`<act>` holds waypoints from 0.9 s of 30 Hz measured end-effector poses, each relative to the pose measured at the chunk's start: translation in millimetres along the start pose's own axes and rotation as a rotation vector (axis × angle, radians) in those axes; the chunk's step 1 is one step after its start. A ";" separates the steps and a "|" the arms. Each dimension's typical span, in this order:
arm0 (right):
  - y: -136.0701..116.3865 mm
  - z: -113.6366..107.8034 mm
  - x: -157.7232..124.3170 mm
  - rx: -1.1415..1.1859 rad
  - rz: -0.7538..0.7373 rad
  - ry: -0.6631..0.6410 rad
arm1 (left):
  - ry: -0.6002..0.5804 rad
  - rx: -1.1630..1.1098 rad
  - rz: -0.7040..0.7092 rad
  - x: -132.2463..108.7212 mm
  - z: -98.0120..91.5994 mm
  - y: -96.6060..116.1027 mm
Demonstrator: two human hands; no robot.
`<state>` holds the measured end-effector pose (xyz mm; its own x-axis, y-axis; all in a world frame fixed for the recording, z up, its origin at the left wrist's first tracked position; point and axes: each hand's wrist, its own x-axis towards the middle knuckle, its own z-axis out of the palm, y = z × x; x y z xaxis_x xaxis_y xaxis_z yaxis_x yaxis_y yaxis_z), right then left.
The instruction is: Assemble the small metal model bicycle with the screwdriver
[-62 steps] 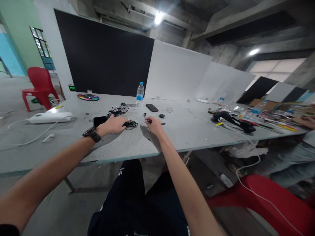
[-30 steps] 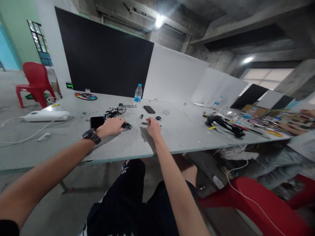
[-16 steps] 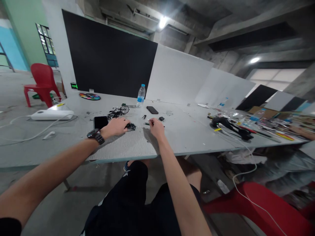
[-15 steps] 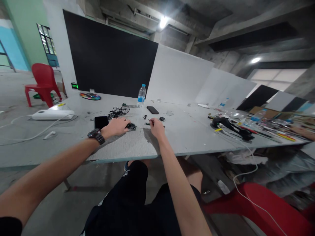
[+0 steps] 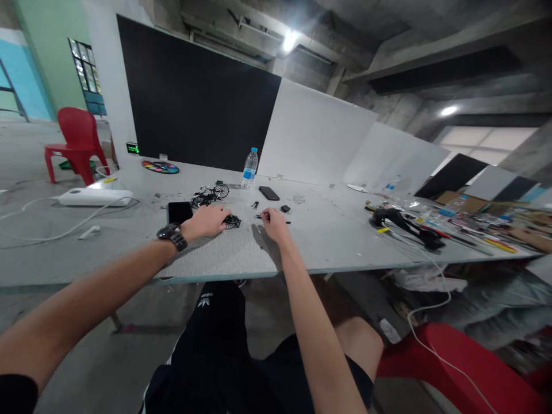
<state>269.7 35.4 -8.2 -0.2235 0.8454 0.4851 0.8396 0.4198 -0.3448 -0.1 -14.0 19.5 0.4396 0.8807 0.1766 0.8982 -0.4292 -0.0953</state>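
On the table, my left hand rests with its fingertips on a small black part with thin spokes or bars, gripping its left side. To the right, the fingers of my right hand are pinched together; whatever is between them is too small to make out. A thin dark rod pokes out beside that hand, partly hidden by it. Behind my left hand stands a small black model bicycle, one spoked wheel showing at its right. Tiny black pieces and a small black block lie beyond my right hand.
Phones lie near the model. A water bottle stands behind. At left are a white power strip and cables; a colourful palette lies farther back. A black device and tools lie at right, near another person's hand.
The camera view has shifted slightly, and my legs have moved below the table. Both hands keep nearly the same places, the left at the spoked part, the right still pinched.
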 end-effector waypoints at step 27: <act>-15.1 3.4 34.6 -0.241 0.069 -0.340 | 0.029 0.005 -0.019 -1.8 -0.7 4.3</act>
<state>247.6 59.4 11.1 -0.2796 0.9467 0.1603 0.9411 0.3033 -0.1496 3.0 -17.6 19.5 0.4225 0.8825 0.2068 0.9064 -0.4113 -0.0967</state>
